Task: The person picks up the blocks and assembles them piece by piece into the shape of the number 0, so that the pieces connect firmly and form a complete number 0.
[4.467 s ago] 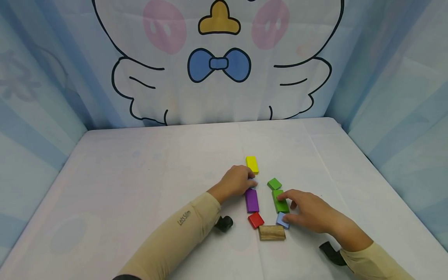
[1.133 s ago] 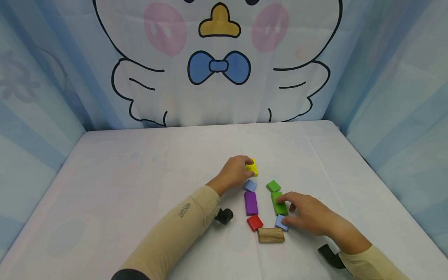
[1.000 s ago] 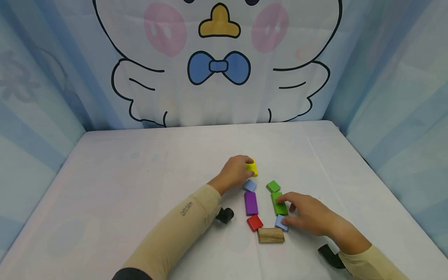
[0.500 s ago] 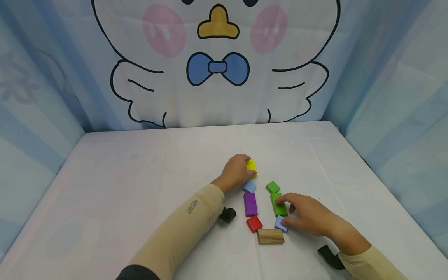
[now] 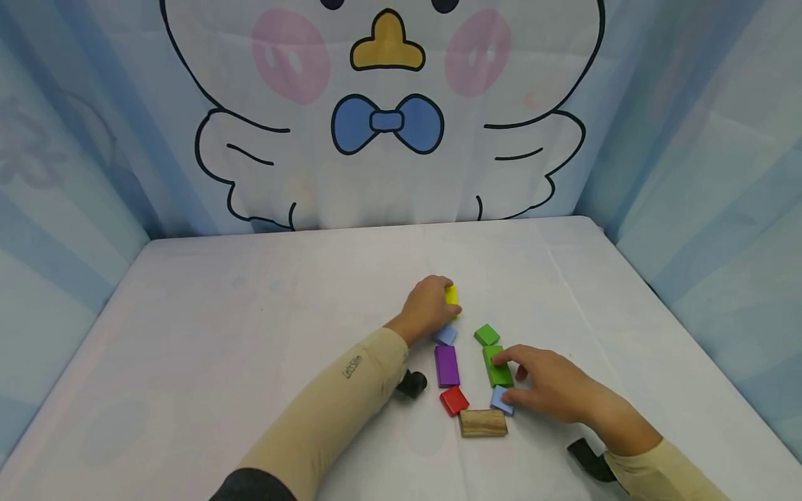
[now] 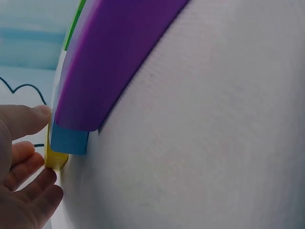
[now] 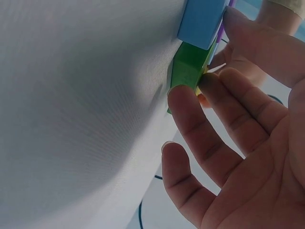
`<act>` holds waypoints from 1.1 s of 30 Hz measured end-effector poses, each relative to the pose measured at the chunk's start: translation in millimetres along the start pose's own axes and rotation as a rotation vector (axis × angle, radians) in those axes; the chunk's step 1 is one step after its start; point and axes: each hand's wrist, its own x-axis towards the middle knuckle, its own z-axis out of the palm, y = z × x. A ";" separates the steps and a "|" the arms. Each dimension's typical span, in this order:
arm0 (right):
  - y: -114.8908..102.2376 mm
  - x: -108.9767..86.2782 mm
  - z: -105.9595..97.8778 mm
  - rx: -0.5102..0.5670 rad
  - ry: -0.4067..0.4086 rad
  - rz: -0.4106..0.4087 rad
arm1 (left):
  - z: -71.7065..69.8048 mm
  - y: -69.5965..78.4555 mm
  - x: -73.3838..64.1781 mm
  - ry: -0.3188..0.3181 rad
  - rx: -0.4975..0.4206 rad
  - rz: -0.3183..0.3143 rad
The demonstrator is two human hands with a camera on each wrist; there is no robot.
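My left hand point(image 5: 427, 304) pinches a yellow block point(image 5: 452, 295) at the far end of the left row, fingers at its far end and thumb at its near end. Toward me follow a light blue block point(image 5: 446, 335), a purple block point(image 5: 447, 367) and a red block point(image 5: 454, 401). In the right row, a small green block point(image 5: 486, 335) lies beyond a longer green block point(image 5: 498, 367) and another light blue block point(image 5: 501, 401). My right hand point(image 5: 551, 385) rests there with loosely bent fingers, index finger on the longer green block, thumb at the blue one.
A wood-grain block point(image 5: 483, 423) lies crosswise at the near end, between the two rows. All the blocks are on a white-covered table point(image 5: 250, 334). A cartoon-printed curtain point(image 5: 388, 181) stands behind the far edge, with blue curtains at both sides.
My left hand has gone from the light blue block to the yellow block beyond it, and now covers more of the yellow one. My right hand has stayed at its blocks.
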 end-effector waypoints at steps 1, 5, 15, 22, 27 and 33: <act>-0.2 0.0 -0.1 0.001 0.000 -0.002 | 0.0 0.4 0.1 -0.002 0.003 0.003; -0.3 0.3 -0.2 -0.005 0.001 -0.009 | -0.3 2.6 0.2 -0.033 0.012 -0.002; -0.7 1.0 -0.2 -0.011 -0.005 0.003 | -3.0 4.0 -0.8 -0.087 0.043 0.028; -0.7 0.7 0.2 -0.011 -0.009 0.007 | -4.9 5.5 -1.2 -0.138 0.040 -0.003; -0.4 0.3 -0.1 -0.003 -0.013 0.007 | -5.1 4.8 -1.0 -0.158 0.062 0.009; -0.8 0.3 0.2 0.005 -0.012 0.014 | -6.2 4.2 -2.3 -0.163 0.047 0.027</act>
